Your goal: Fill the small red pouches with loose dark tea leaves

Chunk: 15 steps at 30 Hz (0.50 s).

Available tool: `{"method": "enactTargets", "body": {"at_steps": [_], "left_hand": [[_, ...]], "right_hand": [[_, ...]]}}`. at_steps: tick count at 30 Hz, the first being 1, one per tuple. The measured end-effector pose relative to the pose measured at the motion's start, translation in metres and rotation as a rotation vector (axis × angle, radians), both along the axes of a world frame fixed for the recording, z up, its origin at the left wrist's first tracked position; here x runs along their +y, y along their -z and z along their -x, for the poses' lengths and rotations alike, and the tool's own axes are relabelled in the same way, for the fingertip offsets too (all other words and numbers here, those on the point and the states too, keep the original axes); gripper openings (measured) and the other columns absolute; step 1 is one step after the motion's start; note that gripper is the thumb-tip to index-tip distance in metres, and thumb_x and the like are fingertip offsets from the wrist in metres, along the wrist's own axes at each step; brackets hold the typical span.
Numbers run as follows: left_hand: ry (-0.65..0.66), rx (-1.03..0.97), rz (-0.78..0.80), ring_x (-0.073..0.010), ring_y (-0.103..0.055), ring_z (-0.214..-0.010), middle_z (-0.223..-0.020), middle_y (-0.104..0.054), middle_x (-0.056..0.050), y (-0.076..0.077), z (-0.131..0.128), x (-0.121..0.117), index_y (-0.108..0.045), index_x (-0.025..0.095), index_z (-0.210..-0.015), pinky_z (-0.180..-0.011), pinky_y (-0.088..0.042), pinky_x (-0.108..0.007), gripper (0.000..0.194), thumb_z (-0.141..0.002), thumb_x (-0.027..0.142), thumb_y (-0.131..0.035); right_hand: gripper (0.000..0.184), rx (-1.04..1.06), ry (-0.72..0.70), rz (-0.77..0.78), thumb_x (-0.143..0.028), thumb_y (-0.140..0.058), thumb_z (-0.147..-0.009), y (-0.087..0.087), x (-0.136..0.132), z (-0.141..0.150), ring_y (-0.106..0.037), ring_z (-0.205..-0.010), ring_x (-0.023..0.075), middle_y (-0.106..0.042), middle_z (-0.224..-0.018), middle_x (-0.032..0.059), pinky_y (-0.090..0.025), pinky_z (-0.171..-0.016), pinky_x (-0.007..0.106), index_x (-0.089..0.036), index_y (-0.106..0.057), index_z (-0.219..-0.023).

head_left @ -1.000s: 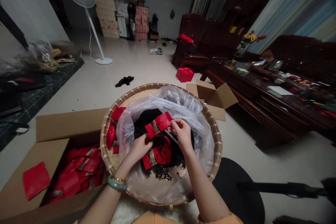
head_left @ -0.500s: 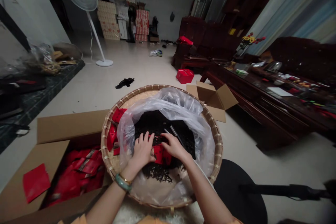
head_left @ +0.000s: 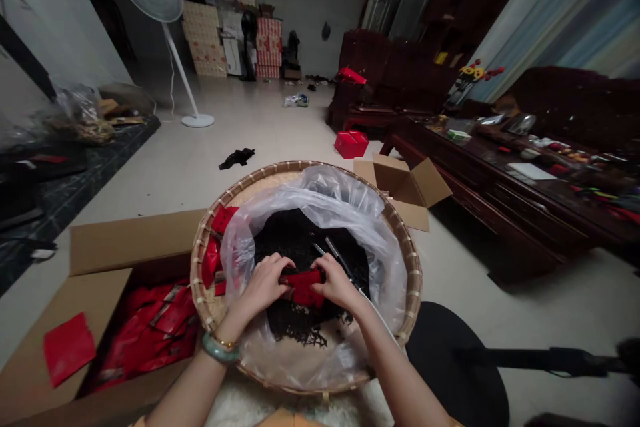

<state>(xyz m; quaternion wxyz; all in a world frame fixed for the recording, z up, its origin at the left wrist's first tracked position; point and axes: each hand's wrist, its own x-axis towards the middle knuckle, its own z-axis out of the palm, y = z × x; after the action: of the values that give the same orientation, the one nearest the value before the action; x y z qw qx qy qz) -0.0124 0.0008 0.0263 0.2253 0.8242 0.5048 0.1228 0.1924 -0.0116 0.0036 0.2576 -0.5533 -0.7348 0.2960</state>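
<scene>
Gripping a red packet (head_left: 306, 289) by its left end, the left hand (head_left: 269, 282) is curving its fingers nearly closed, while the right hand (head_left: 339, 282) is pinching the right end with bent fingers and thumb. Both are working above dark shreds (head_left: 290, 230) in clear plastic (head_left: 393, 253), which is lining a woven basket (head_left: 415, 267). Slim metal rods (head_left: 336, 252) are lying beside the right hand, on its far side. At left, a cardboard box (head_left: 135, 240) is holding more red packets (head_left: 150, 327)
</scene>
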Motion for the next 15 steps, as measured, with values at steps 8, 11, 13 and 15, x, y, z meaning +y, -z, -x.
{"method": "enactTargets", "body": {"at_steps": [8,11,13,15], "left_hand": [[-0.051,-0.102,-0.245,-0.0253,-0.045,-0.115,-0.125,-0.044,-0.009,0.005,0.011,0.021,-0.04,0.024,-0.128,-0.097,-0.038,-0.042,0.071,-0.064,0.005,-0.061],[-0.098,-0.103,-0.266,-0.0264,-0.042,-0.12,-0.131,-0.041,-0.01,0.018,0.016,0.02,-0.034,0.025,-0.133,-0.099,-0.037,-0.043,0.077,-0.064,0.008,-0.065],[-0.104,-0.105,-0.263,-0.0254,-0.044,-0.118,-0.13,-0.042,-0.01,0.021,0.017,0.018,-0.034,0.024,-0.133,-0.098,-0.038,-0.042,0.075,-0.066,0.009,-0.064],[-0.088,-0.084,-0.245,-0.0241,-0.047,-0.113,-0.127,-0.046,-0.01,0.021,0.018,0.017,-0.037,0.023,-0.131,-0.095,-0.04,-0.04,0.07,-0.068,0.01,-0.063]], "right_hand": [[0.06,0.155,-0.059,-0.123,-0.004,-0.058,-0.064,-0.004,0.013,0.008,-0.049,-0.107,0.0187,-0.044,-0.117,0.0059,-0.039,-0.096,0.033,-0.024,-0.049,-0.12],[0.077,0.137,-0.037,-0.048,-0.01,-0.065,-0.064,0.012,0.012,0.008,-0.046,-0.114,0.0215,-0.044,-0.124,0.0096,-0.035,-0.101,0.037,-0.022,-0.036,-0.134],[0.084,0.135,-0.007,-0.015,-0.013,-0.068,-0.063,0.019,0.011,0.004,-0.045,-0.117,0.0231,-0.045,-0.126,0.0115,-0.034,-0.103,0.039,-0.02,-0.03,-0.138],[0.088,0.132,-0.012,-0.005,-0.018,-0.072,-0.062,0.021,0.011,-0.003,-0.044,-0.119,0.0242,-0.045,-0.129,0.0126,-0.034,-0.103,0.04,-0.019,-0.029,-0.139]]}}
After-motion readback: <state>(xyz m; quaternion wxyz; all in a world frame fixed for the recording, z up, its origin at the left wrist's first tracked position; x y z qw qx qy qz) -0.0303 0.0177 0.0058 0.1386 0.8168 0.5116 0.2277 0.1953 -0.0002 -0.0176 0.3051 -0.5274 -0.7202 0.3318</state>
